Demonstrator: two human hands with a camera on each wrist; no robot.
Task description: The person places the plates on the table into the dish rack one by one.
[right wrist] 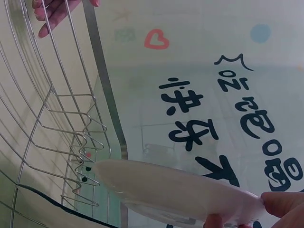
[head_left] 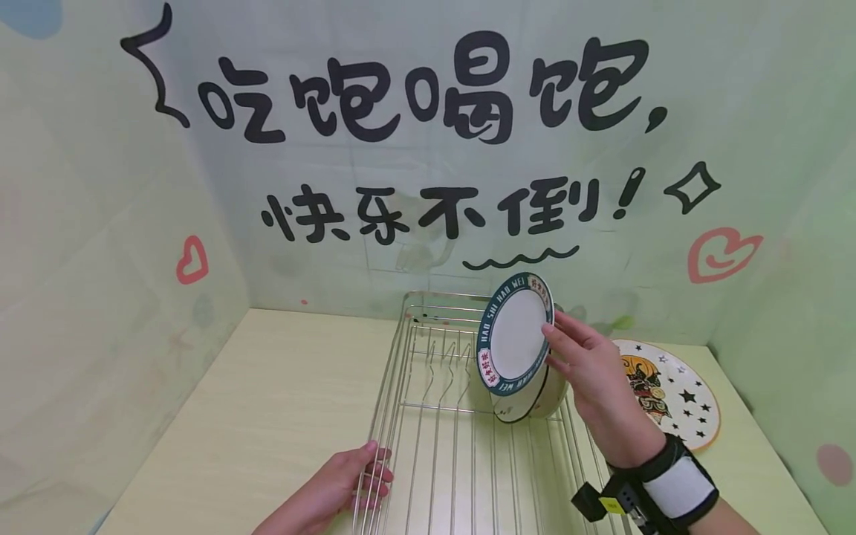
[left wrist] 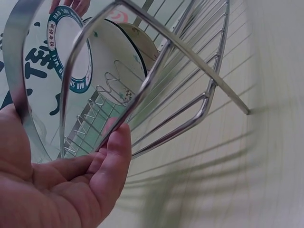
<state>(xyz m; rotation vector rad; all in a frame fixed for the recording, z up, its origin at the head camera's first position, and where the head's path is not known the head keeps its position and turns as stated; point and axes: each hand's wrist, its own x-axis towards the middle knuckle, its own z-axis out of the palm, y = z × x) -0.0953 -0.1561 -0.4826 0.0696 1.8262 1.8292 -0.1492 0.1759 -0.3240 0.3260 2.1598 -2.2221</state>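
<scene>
My right hand [head_left: 591, 371] pinches a small white plate [head_left: 518, 334] by its right edge, thumb on the face and fingers behind. The plate has a dark green lettered rim and tilts above a wire dish rack [head_left: 438, 406]. Behind it, white dishware with a dark rim [head_left: 518, 407], probably a bowl, stands on edge in the rack; the plate partly hides it. My left hand [head_left: 344, 483] grips the rack's near left side, its fingers curled at the wires. In the right wrist view the plate [right wrist: 180, 190] appears from its edge and underside.
A round white board or mat [head_left: 689, 394] with stars and a cartoon figure lies right of the rack, partly behind my right arm. The pale wooden table [head_left: 267, 401] extends left of the rack. A printed cloth backdrop [head_left: 374, 275] closes off the back and sides.
</scene>
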